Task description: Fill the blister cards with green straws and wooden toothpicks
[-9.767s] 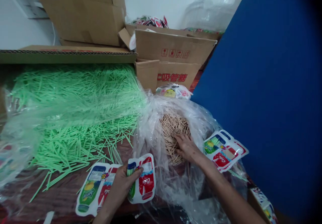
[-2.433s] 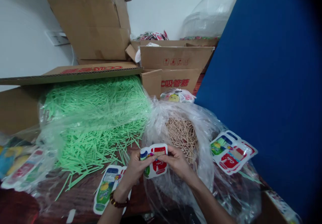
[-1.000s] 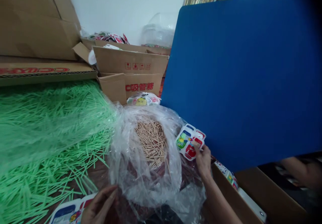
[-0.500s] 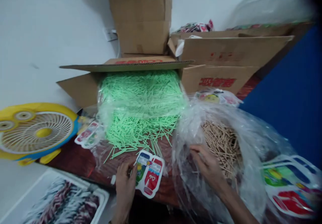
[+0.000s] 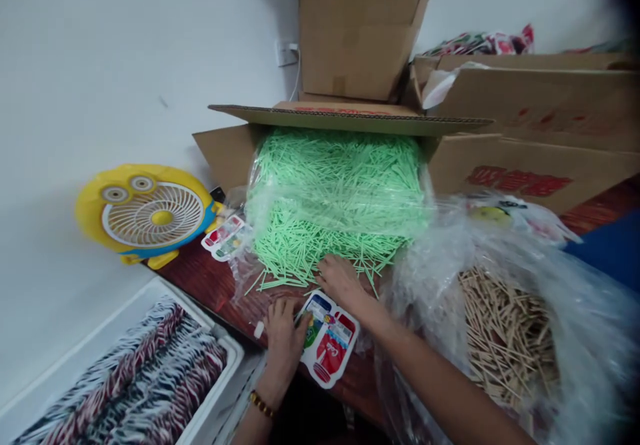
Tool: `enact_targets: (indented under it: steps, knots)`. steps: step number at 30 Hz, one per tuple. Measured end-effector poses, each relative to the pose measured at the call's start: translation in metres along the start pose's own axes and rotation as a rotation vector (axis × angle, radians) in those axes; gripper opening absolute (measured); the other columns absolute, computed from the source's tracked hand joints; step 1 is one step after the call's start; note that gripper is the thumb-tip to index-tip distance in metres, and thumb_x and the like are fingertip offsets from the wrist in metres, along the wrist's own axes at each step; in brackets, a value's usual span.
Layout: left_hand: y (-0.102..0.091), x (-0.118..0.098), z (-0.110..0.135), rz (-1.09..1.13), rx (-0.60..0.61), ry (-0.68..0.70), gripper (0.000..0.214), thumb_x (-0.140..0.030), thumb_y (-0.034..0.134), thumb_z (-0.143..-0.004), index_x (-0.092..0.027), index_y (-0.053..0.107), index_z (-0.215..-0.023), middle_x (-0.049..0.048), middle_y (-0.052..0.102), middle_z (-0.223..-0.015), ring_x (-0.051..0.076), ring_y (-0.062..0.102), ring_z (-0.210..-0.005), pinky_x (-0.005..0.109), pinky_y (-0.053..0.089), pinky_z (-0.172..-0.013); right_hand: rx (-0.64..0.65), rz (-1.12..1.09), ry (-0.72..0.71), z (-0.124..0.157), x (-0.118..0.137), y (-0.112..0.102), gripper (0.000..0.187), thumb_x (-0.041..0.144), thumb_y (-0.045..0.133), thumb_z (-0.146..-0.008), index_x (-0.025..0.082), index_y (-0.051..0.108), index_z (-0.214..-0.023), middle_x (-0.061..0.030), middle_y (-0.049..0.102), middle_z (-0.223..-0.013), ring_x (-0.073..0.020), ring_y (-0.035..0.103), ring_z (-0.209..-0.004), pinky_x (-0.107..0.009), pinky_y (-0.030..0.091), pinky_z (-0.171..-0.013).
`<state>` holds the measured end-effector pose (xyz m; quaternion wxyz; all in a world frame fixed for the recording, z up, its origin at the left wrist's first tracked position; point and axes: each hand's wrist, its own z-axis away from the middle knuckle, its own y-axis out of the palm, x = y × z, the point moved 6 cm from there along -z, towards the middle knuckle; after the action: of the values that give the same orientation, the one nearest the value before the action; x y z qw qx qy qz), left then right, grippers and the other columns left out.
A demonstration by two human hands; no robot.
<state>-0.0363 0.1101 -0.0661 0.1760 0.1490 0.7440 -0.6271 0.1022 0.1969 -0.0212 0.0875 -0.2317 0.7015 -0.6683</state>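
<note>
My left hand [image 5: 286, 331] is at the left edge of a printed drink-shaped packet [image 5: 335, 348], its thumb over that edge and its fingers bent beside it. On the packet are a red cola cup and a green drink. Above it, my right hand [image 5: 343, 283] reaches to the front edge of a heap of thin green sticks [image 5: 337, 185], with its fingers curled down among the loose ones. Whether a stick is between those fingertips is hidden. The heap spills from a plastic-lined cardboard box [image 5: 350, 119] onto the dark wooden table [image 5: 245, 311].
A clear bag of brown sticks [image 5: 505, 331] stands at the right. To the left are a yellow fan [image 5: 150, 211], another printed packet [image 5: 223, 237] and a white foam box [image 5: 227, 355] of packed striped items. More cardboard boxes [image 5: 360, 38] are stacked behind.
My right hand has moved left from the bag of brown sticks to the green heap. My left hand stays at the packet. The view has turned left, showing more of the foam box.
</note>
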Motion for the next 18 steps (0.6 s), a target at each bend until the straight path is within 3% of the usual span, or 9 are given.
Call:
enact_targets:
  steps: [4,9,18]
  knots:
    - [0.006,0.001,0.002,0.001,0.009,0.002,0.016,-0.027,0.058,-0.085,-0.023,0.066,-0.099,0.0057,0.064,-0.099,0.027,0.054,-0.096,0.038,0.038,-0.078,0.003,0.069,0.035,-0.023,0.013,0.017,0.025,0.028,0.058,-0.083,0.012,0.062,-0.101,-0.015,0.058,-0.105,-0.0295,0.05,-0.101,-0.042,0.035,-0.085]
    - [0.009,0.004,0.002,0.006,-0.019,0.012,0.014,-0.026,0.059,-0.085,-0.023,0.066,-0.097,0.0054,0.065,-0.097,0.027,0.053,-0.094,0.039,0.036,-0.079,0.001,0.12,0.079,-0.039,0.019,0.031,0.024,0.013,0.042,-0.089,0.01,0.063,-0.1,-0.0177,0.059,-0.104,-0.0282,0.05,-0.099,-0.042,0.033,-0.084]
    - [0.006,0.001,0.003,0.031,-0.03,0.053,0.015,-0.026,0.056,-0.087,-0.023,0.065,-0.098,0.0052,0.065,-0.097,0.026,0.054,-0.094,0.039,0.036,-0.081,0.069,0.071,0.065,-0.03,0.008,0.023,0.027,0.007,0.039,-0.088,0.009,0.065,-0.096,-0.017,0.064,-0.1,-0.0281,0.056,-0.094,-0.045,0.028,-0.091]
